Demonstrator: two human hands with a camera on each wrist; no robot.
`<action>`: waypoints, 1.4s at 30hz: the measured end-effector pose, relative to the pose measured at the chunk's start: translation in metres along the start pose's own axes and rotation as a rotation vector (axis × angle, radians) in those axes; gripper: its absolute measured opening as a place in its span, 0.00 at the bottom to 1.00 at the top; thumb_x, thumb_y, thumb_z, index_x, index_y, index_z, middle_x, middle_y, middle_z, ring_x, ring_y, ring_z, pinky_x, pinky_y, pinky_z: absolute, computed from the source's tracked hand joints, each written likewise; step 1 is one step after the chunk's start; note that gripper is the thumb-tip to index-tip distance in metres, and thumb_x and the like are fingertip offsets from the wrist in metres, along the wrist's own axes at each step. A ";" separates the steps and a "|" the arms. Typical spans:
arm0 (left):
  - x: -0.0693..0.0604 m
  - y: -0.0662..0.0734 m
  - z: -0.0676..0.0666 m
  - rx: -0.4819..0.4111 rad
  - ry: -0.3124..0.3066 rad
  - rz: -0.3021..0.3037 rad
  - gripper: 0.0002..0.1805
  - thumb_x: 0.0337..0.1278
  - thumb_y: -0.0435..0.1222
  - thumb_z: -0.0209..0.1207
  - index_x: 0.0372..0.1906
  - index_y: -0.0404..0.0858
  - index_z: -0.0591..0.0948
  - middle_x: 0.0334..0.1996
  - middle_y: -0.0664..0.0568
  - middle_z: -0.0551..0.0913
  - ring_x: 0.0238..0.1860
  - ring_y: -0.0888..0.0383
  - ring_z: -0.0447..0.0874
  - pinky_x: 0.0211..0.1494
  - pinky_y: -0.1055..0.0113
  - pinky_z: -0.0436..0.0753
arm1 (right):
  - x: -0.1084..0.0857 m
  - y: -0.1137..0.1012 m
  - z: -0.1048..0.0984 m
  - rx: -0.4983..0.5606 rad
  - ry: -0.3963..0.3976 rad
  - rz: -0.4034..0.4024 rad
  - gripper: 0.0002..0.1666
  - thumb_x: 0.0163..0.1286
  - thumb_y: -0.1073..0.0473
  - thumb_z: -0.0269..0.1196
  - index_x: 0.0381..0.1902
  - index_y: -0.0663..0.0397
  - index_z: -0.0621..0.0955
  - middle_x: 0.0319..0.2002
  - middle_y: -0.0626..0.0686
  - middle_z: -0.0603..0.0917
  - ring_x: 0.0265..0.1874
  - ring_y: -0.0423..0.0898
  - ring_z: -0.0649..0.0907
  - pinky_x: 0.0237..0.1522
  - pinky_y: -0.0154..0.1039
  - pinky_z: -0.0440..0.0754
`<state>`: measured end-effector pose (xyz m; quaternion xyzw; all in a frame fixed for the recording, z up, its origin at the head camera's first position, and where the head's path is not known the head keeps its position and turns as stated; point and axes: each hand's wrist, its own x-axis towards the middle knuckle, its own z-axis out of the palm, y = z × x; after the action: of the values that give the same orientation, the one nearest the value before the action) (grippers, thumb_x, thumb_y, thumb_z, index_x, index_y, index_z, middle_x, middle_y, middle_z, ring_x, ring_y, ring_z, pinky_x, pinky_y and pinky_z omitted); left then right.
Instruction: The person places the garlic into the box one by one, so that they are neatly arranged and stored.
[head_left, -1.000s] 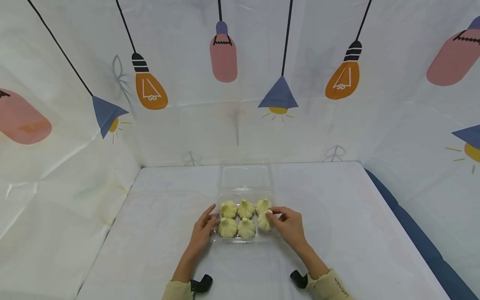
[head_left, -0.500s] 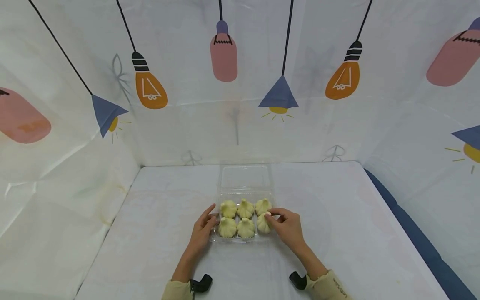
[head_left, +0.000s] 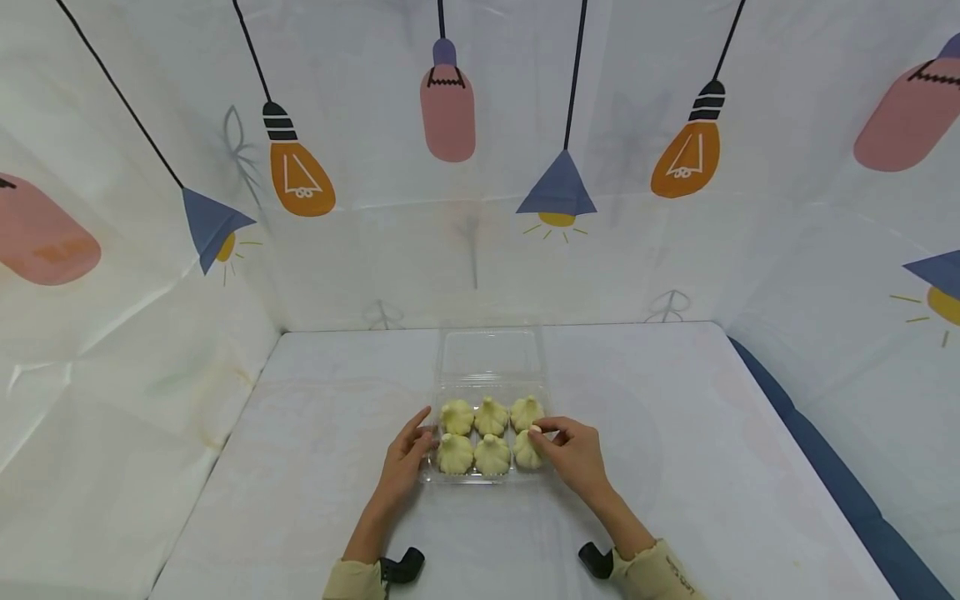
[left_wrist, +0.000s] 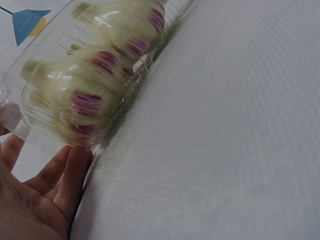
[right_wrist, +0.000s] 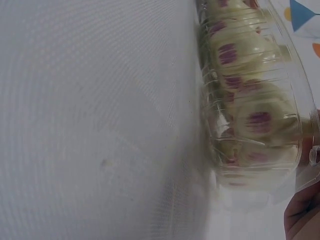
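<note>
A clear plastic clamshell box (head_left: pixel 467 481) stands on the white table with its lid (head_left: pixel 489 357) folded back. Pale garlic bulbs with purple patches fill it in two rows. At the front right corner, my right hand (head_left: pixel 577 457) pinches the stem of one garlic bulb (head_left: pixel 526 452), which sits in the box. The right wrist view shows a garlic bulb (right_wrist: pixel 260 120) through the box wall, with part of the right hand (right_wrist: pixel 304 212) at the edge. My left hand (head_left: pixel 405 460) touches the box's left side, fingers loosely extended; its fingertips (left_wrist: pixel 76 155) lie by the box's lower corner.
The white tabletop (head_left: pixel 315 500) spreads around the box. White sheeting printed with lamps (head_left: pixel 557 187) encloses the back and sides. Dark blue fabric (head_left: pixel 810 467) shows past the table's right edge. Each wrist carries a black camera mount (head_left: pixel 403 566).
My right hand has shifted slightly left and settled the garlic bulb lower into the front right of the box. The left hand keeps its place.
</note>
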<state>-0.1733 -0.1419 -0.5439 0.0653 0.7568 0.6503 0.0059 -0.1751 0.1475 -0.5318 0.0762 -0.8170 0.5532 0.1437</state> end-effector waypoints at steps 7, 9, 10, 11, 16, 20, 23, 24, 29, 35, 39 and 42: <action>-0.002 0.005 0.000 0.022 0.000 -0.012 0.24 0.73 0.31 0.49 0.71 0.32 0.65 0.51 0.33 0.78 0.48 0.45 0.80 0.48 0.62 0.77 | 0.000 0.001 0.001 -0.018 -0.014 0.013 0.06 0.56 0.63 0.74 0.32 0.51 0.88 0.29 0.47 0.86 0.15 0.39 0.74 0.16 0.30 0.69; -0.002 0.004 0.000 0.021 -0.002 -0.009 0.24 0.73 0.31 0.49 0.71 0.32 0.65 0.51 0.34 0.78 0.48 0.45 0.80 0.48 0.61 0.77 | 0.000 0.002 0.001 -0.024 -0.020 0.014 0.06 0.56 0.63 0.74 0.32 0.50 0.88 0.29 0.46 0.86 0.15 0.39 0.73 0.17 0.30 0.69; -0.002 0.004 0.000 0.017 -0.002 -0.008 0.24 0.73 0.31 0.49 0.71 0.32 0.65 0.51 0.34 0.78 0.48 0.44 0.80 0.48 0.61 0.77 | 0.000 0.003 0.001 -0.027 -0.023 0.014 0.06 0.56 0.63 0.74 0.33 0.50 0.88 0.29 0.46 0.86 0.15 0.39 0.73 0.17 0.30 0.69; -0.001 0.003 0.000 0.014 -0.004 -0.004 0.25 0.73 0.31 0.49 0.71 0.32 0.65 0.51 0.34 0.78 0.48 0.44 0.80 0.49 0.61 0.77 | 0.000 0.003 0.002 -0.032 -0.025 0.014 0.06 0.56 0.63 0.74 0.33 0.50 0.88 0.29 0.46 0.86 0.16 0.39 0.73 0.17 0.30 0.69; 0.000 0.002 -0.001 -0.002 -0.006 0.007 0.25 0.73 0.30 0.49 0.71 0.32 0.65 0.51 0.33 0.78 0.49 0.43 0.80 0.50 0.56 0.78 | 0.001 0.003 0.002 -0.056 -0.029 0.015 0.06 0.56 0.63 0.74 0.33 0.50 0.88 0.29 0.46 0.86 0.16 0.39 0.73 0.17 0.31 0.70; 0.000 0.002 -0.001 0.007 -0.006 0.007 0.24 0.73 0.30 0.48 0.71 0.32 0.65 0.51 0.33 0.78 0.49 0.43 0.80 0.49 0.59 0.78 | 0.001 0.001 0.002 -0.072 -0.034 0.019 0.07 0.56 0.63 0.74 0.34 0.51 0.88 0.29 0.46 0.86 0.15 0.38 0.73 0.17 0.33 0.71; 0.000 0.003 -0.001 0.017 -0.005 0.005 0.24 0.73 0.31 0.48 0.71 0.32 0.65 0.51 0.33 0.78 0.49 0.44 0.80 0.48 0.63 0.77 | 0.001 0.001 0.002 -0.080 -0.037 0.019 0.07 0.56 0.63 0.74 0.34 0.52 0.88 0.29 0.46 0.86 0.15 0.38 0.73 0.17 0.33 0.71; 0.000 0.004 0.000 0.022 -0.005 0.006 0.24 0.73 0.31 0.48 0.71 0.32 0.65 0.51 0.33 0.78 0.49 0.44 0.80 0.48 0.63 0.77 | 0.001 0.001 0.002 -0.082 -0.038 0.020 0.07 0.56 0.63 0.74 0.34 0.52 0.88 0.29 0.46 0.86 0.15 0.38 0.73 0.17 0.33 0.71; -0.001 0.005 0.000 0.030 -0.007 0.006 0.24 0.73 0.31 0.48 0.71 0.31 0.65 0.51 0.33 0.78 0.49 0.42 0.80 0.48 0.60 0.78 | 0.000 0.001 0.003 -0.103 -0.045 0.024 0.07 0.55 0.62 0.75 0.33 0.51 0.88 0.29 0.45 0.85 0.15 0.37 0.72 0.17 0.33 0.70; -0.001 0.002 -0.001 0.017 -0.009 0.023 0.24 0.73 0.31 0.48 0.70 0.31 0.65 0.51 0.33 0.78 0.48 0.40 0.80 0.47 0.61 0.78 | 0.001 0.000 0.004 -0.127 -0.050 0.017 0.08 0.54 0.62 0.75 0.33 0.50 0.88 0.29 0.45 0.85 0.15 0.37 0.71 0.17 0.33 0.69; 0.004 -0.015 -0.001 0.009 0.006 0.026 0.24 0.74 0.33 0.49 0.71 0.34 0.66 0.51 0.35 0.78 0.48 0.44 0.81 0.45 0.64 0.77 | 0.001 0.001 0.004 -0.135 -0.047 0.013 0.08 0.54 0.62 0.75 0.33 0.50 0.88 0.29 0.45 0.85 0.15 0.37 0.71 0.17 0.33 0.69; 0.006 -0.029 -0.001 0.010 0.012 0.031 0.25 0.74 0.34 0.49 0.71 0.35 0.66 0.51 0.36 0.78 0.48 0.46 0.81 0.45 0.65 0.78 | 0.000 0.002 0.004 -0.134 -0.053 0.024 0.08 0.54 0.62 0.75 0.33 0.49 0.88 0.29 0.44 0.85 0.15 0.37 0.70 0.17 0.33 0.69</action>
<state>-0.1816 -0.1468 -0.5716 0.0732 0.7591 0.6468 -0.0092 -0.1760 0.1444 -0.5355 0.0713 -0.8566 0.4966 0.1204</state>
